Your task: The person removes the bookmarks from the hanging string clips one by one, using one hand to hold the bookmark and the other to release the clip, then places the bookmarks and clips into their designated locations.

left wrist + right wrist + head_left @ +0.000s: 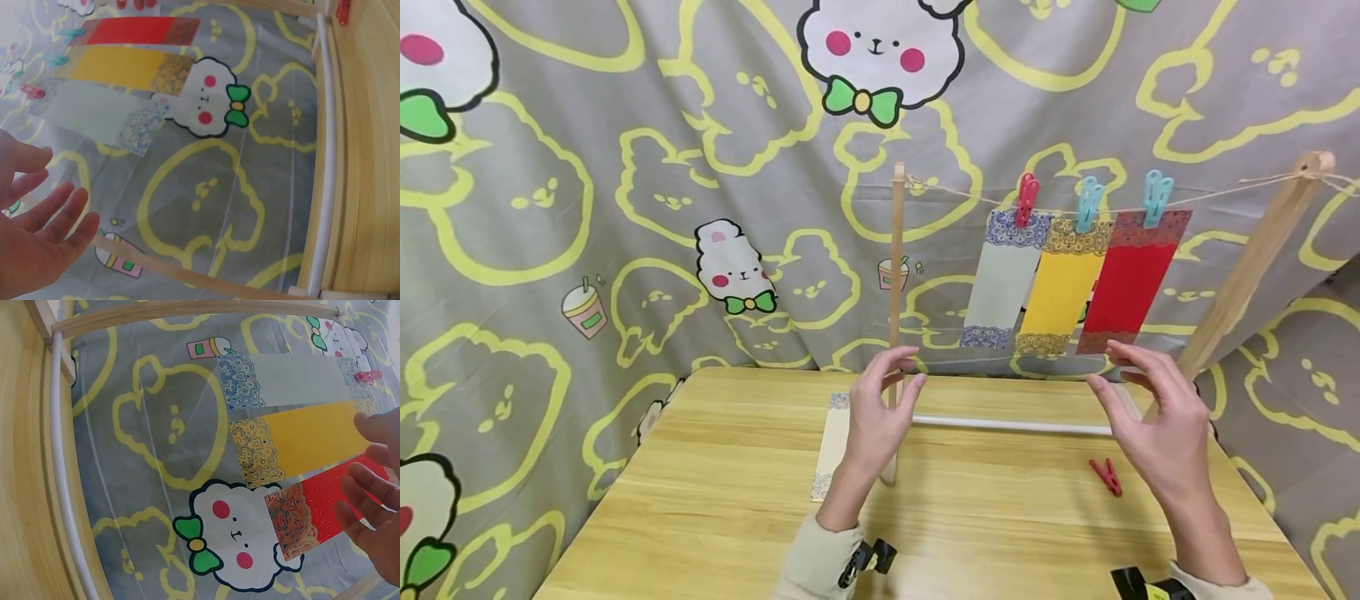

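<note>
Three patterned paper strips hang side by side from a string: a pale grey-green strip (1009, 279), a yellow strip (1063, 287) and a red strip (1135, 279). A red clothespin (1027, 200) holds the pale one, while a blue clothespin (1088, 204) and another blue clothespin (1157, 198) hold the others. My left hand (883, 408) is raised by the left post, fingers loosely bent, holding nothing. Just below the red strip in the head view, my right hand (1161, 412) is also raised with relaxed fingers and nothing in it.
A wooden post (897, 267) and a thicker post (1255, 258) carry the string; a white rod (1007, 425) joins them low down. On the table (737, 500) lie a cream strip (832, 442), partly behind my left hand, and a red clothespin (1107, 477). A patterned curtain (662, 192) hangs behind.
</note>
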`<state>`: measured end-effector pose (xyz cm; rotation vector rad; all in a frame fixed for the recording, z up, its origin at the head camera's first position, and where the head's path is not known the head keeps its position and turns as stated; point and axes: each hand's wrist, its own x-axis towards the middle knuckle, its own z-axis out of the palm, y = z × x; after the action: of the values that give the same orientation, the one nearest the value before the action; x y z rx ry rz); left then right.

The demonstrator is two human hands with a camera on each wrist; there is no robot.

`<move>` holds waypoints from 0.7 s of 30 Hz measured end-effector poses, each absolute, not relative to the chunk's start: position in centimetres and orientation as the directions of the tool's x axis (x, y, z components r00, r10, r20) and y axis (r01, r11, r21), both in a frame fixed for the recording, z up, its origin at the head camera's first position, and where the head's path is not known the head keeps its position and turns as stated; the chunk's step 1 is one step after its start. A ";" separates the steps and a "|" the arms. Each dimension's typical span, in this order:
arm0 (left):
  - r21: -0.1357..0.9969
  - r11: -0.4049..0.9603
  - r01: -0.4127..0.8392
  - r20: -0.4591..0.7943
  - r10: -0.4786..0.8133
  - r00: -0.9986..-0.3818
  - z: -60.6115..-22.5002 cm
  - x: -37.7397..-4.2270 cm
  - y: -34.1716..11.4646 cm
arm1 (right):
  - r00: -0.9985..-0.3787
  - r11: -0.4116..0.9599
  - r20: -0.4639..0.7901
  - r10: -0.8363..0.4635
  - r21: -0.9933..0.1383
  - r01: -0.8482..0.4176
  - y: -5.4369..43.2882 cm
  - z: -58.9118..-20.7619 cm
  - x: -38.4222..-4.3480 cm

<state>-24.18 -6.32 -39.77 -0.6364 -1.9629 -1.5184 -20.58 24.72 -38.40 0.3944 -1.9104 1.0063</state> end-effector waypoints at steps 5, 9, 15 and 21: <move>0.708 0.218 0.672 0.685 0.021 -0.728 -39.7 -24.4 -5.7 | -0.496 0.643 0.862 0.103 -0.439 -0.628 24.0 -37.4 -20.5; 0.711 0.194 0.676 0.686 0.023 -0.727 -39.5 -24.7 -5.3 | -0.487 0.656 0.870 0.078 -0.412 -0.632 23.6 -36.8 -20.4; 0.721 0.169 0.672 0.681 0.009 -0.732 -39.0 -25.1 -4.7 | -0.481 0.668 0.876 0.034 -0.378 -0.641 23.6 -36.4 -20.9; 0.717 0.168 0.677 0.679 0.054 -0.732 -38.6 -25.7 -4.3 | -0.476 0.701 0.879 0.005 -0.343 -0.626 23.9 -35.7 -21.6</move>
<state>-25.72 -4.28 -38.64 -0.6887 -1.9415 -1.6024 -21.62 23.87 -35.65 0.4800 -1.9381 0.8162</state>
